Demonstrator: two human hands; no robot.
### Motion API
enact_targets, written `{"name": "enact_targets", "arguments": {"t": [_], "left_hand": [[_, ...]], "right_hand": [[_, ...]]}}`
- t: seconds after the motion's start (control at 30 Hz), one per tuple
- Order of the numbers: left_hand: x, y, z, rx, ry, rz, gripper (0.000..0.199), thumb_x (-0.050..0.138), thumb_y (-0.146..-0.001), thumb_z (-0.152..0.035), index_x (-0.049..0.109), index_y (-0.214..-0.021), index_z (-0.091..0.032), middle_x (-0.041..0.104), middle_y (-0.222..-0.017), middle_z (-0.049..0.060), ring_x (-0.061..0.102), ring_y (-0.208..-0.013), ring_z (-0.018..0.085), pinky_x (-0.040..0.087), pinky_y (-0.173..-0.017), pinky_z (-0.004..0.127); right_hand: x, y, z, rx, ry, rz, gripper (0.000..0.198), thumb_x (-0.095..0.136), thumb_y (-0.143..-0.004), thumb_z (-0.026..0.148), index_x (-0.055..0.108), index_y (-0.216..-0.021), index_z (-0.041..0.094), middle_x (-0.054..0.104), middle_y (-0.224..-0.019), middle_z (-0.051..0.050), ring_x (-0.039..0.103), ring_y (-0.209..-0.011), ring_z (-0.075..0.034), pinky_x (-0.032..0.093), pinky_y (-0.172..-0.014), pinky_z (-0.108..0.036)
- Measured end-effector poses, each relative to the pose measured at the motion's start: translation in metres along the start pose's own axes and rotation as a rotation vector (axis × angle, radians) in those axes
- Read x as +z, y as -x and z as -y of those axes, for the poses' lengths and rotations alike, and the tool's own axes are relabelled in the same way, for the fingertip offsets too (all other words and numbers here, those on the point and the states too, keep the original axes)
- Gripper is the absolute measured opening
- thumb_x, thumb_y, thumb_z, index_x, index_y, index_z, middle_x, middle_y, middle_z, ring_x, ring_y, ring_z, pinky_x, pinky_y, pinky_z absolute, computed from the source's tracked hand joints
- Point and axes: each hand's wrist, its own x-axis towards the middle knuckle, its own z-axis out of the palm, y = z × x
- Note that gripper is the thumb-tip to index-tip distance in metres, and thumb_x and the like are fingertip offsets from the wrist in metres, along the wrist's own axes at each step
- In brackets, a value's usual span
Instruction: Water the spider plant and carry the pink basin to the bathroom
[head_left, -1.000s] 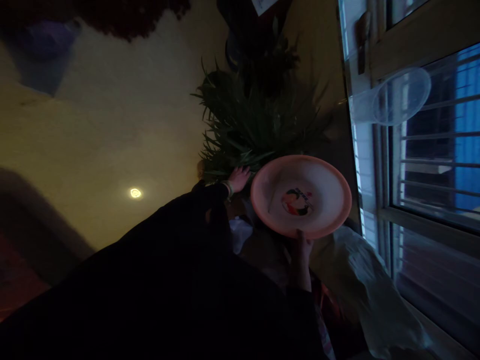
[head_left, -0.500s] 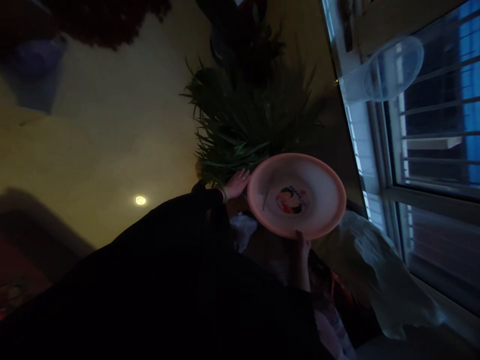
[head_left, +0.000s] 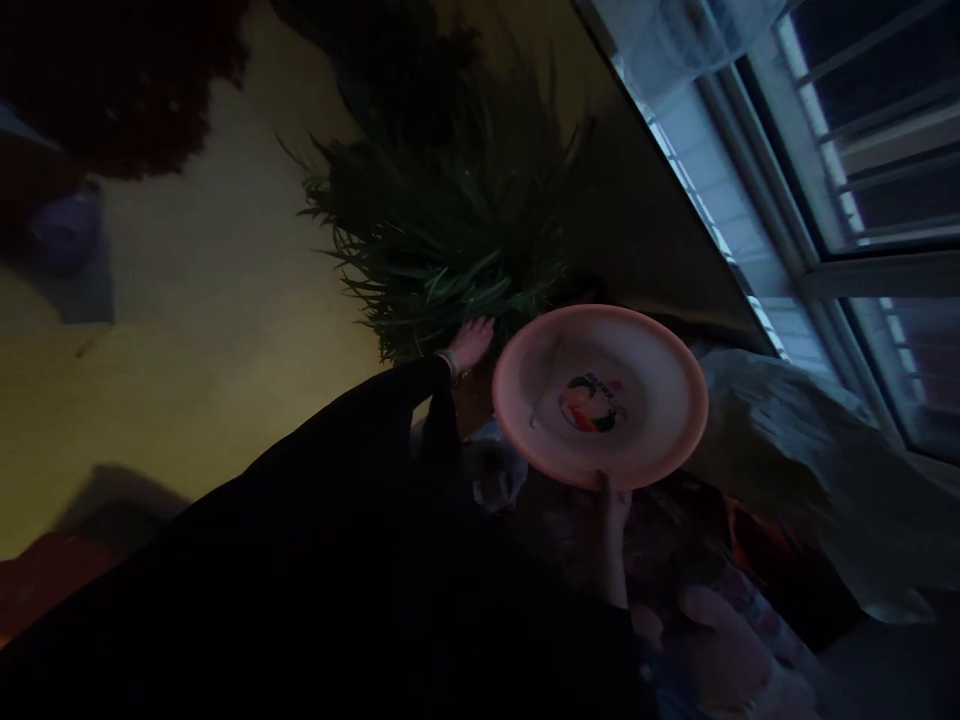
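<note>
A wide pinkish basin (head_left: 637, 440) with a fruit print on its bottom is held tilted in front of me. My right hand (head_left: 615, 505) is closed on its near rim, thumb over the edge. A thin dark strand or crack-like line lies on the basin's left inner wall. My left hand (head_left: 472, 345) is left of the basin, apart from its rim, at the lower edge of a heap of long green leaves (head_left: 465, 240). Its fingers look loosely spread, and I see nothing held in them. A bracelet circles that wrist.
A pale plastic sack (head_left: 795, 450) lies right of the basin below the window (head_left: 795, 200). A clear plastic tub (head_left: 705, 30) stands on the sill. Dark red heaped stuff (head_left: 135, 90) and a purple bag (head_left: 67, 230) are on the floor (head_left: 225, 280) at upper left.
My left hand has drawn away from the basin's rim toward the leaves. The right hand keeps its hold on the basin. The view has turned, so the window sits higher.
</note>
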Motion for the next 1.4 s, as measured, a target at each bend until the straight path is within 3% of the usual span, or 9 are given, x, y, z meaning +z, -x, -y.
{"name": "enact_targets", "arguments": {"t": [0.2,0.37,0.57,0.7,0.8,0.97,1.07,1.2,1.4], "left_hand": [[-0.050,-0.033,0.064,0.022,-0.026,-0.061,0.062,0.038,-0.104,-0.003,0.061,-0.160,-0.010,0.041,-0.180,0.017,0.035,-0.171,0.031,0.030,-0.139,0.054],[-0.073,-0.051,0.084,0.023,-0.091,-0.078,0.059,0.041,-0.103,-0.004,0.066,-0.156,-0.013,0.047,-0.177,0.016,0.041,-0.166,0.031,0.038,-0.134,0.057],[-0.072,-0.046,0.065,0.114,-0.144,-0.002,0.058,0.056,-0.094,-0.007,0.066,-0.151,-0.003,0.049,-0.173,0.023,0.043,-0.163,0.036,0.037,-0.135,0.052],[-0.056,-0.029,0.040,0.272,-0.041,0.009,0.076,0.057,-0.092,-0.005,0.048,-0.167,-0.002,0.040,-0.180,0.020,0.030,-0.172,0.033,0.023,-0.143,0.044],[-0.042,-0.028,0.020,0.323,0.053,0.018,0.082,0.052,-0.092,-0.001,0.040,-0.173,-0.008,0.043,-0.179,0.017,0.030,-0.172,0.027,0.026,-0.143,0.042],[-0.026,-0.042,0.013,0.257,0.010,0.077,0.073,0.055,-0.093,0.001,0.055,-0.164,-0.011,0.057,-0.168,0.018,0.037,-0.169,0.031,0.031,-0.140,0.051],[-0.029,-0.049,0.035,0.214,-0.093,0.091,0.058,0.048,-0.100,0.001,0.069,-0.152,-0.014,0.060,-0.166,0.016,0.046,-0.164,0.031,0.037,-0.137,0.051],[-0.052,-0.062,0.079,0.276,-0.171,0.051,0.058,0.045,-0.104,0.001,0.070,-0.153,-0.019,0.055,-0.171,0.012,0.046,-0.164,0.027,0.036,-0.137,0.047],[-0.073,-0.088,0.114,0.263,-0.194,0.036,0.060,0.049,-0.103,-0.001,0.072,-0.152,-0.026,0.061,-0.166,0.009,0.052,-0.159,0.029,0.042,-0.131,0.048]], "right_hand": [[0.007,-0.003,-0.016,-0.002,0.001,0.155,0.101,0.084,-0.054,0.056,0.064,-0.145,0.016,0.071,-0.139,-0.017,0.063,-0.137,-0.035,0.058,-0.113,-0.054],[0.026,-0.002,-0.009,-0.137,-0.025,0.232,0.092,0.080,-0.065,0.053,0.066,-0.147,0.016,0.072,-0.137,-0.016,0.062,-0.138,-0.033,0.052,-0.120,-0.055],[0.030,-0.009,0.006,-0.096,0.015,0.225,0.094,0.081,-0.057,0.054,0.068,-0.141,0.014,0.073,-0.133,-0.016,0.064,-0.135,-0.035,0.045,-0.126,-0.058],[0.022,-0.010,0.013,-0.052,-0.017,0.149,0.092,0.083,-0.052,0.050,0.069,-0.135,0.012,0.072,-0.137,-0.017,0.062,-0.138,-0.036,0.041,-0.130,-0.056],[0.015,-0.009,0.018,-0.070,-0.051,0.133,0.089,0.085,-0.054,0.046,0.069,-0.136,0.015,0.071,-0.143,-0.016,0.062,-0.139,-0.034,0.045,-0.128,-0.054],[0.004,-0.004,0.019,0.017,-0.056,0.060,0.105,0.088,-0.052,0.045,0.063,-0.149,0.013,0.069,-0.147,-0.020,0.068,-0.131,-0.036,0.056,-0.115,-0.057],[0.001,0.000,0.012,0.044,-0.021,0.109,0.105,0.090,-0.058,0.047,0.060,-0.154,0.016,0.068,-0.149,-0.019,0.069,-0.128,-0.035,0.061,-0.108,-0.054],[0.007,0.001,-0.006,0.071,-0.049,0.106,0.102,0.090,-0.060,0.049,0.061,-0.153,0.022,0.068,-0.150,-0.014,0.069,-0.130,-0.034,0.063,-0.104,-0.051],[0.038,0.007,-0.017,0.000,-0.060,0.107,0.087,0.089,-0.058,0.051,0.069,-0.136,0.019,0.074,-0.136,-0.013,0.066,-0.135,-0.033,0.056,-0.116,-0.052]]}}
